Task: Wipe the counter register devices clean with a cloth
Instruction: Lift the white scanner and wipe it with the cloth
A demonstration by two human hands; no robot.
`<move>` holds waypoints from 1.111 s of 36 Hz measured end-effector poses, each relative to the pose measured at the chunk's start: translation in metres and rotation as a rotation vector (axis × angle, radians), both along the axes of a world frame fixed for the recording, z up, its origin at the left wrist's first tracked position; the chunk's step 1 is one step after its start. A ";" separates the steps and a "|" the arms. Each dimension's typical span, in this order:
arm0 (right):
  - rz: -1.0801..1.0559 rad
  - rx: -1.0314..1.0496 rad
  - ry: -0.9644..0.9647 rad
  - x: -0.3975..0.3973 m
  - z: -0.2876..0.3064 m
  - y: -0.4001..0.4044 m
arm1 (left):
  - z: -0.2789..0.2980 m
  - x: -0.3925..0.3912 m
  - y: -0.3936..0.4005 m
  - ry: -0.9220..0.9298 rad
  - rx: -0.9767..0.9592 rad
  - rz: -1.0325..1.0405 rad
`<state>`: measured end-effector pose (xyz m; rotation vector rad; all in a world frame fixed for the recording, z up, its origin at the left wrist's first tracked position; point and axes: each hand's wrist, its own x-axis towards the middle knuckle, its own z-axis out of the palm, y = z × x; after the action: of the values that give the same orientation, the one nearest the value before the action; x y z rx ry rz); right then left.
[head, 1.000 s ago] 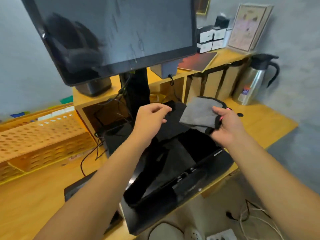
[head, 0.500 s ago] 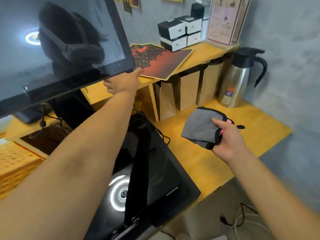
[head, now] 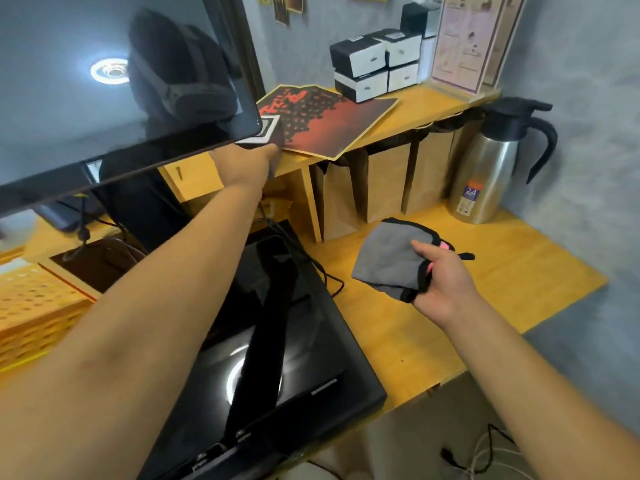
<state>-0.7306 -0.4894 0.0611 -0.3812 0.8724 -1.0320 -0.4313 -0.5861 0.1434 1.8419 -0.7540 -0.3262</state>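
Our right hand (head: pixel 446 282) pinches a folded grey cloth (head: pixel 391 259) with black edging, thumb on top and fingers closed beneath, and holds it just above the wooden counter (head: pixel 502 271). Our left hand (head: pixel 246 161) reaches to the lower right corner of the tilted register screen (head: pixel 104 81), and its fingers are closed around a small black and white device (head: pixel 263 131) held against that corner. Below the left forearm the glossy black register base (head: pixel 294 341) lies on the counter, with a black cable (head: pixel 325 271) running off its far edge.

The counter ends at a grey textured wall (head: pixel 588 81). A raised wooden shelf (head: pixel 433 102) along the back carries a red and black patterned sheet (head: pixel 329 123), stacked black and white boxes (head: pixel 377 64) and a clear sign stand (head: pixel 464 46). A steel thermos jug (head: pixel 491 161) with a black handle stands in the corner.

Compared with half a second ago, the left hand has closed round the small device at the screen corner, where before it lay flat there; the cloth hand has scarcely moved.

Under the shelf, brown paper bags (head: pixel 384 181) stand upright side by side; we cannot see what is in them. At far left sits a perforated orange basket (head: pixel 34 306), its contents out of view.
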 end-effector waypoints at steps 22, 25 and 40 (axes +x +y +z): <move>-0.105 -0.224 0.216 0.072 0.050 0.039 | 0.003 0.039 0.198 -0.150 0.117 -1.006; -0.130 -0.278 0.252 0.086 0.051 0.056 | 0.006 0.050 0.214 -0.119 0.195 -1.127; 0.061 -0.539 0.599 0.123 0.029 0.156 | 0.008 0.087 0.242 0.043 0.404 -1.485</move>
<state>-0.6072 -0.3333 0.0899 -1.2098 1.0917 -1.1059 -0.3440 -0.3438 0.1512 1.2524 -2.0336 -1.5149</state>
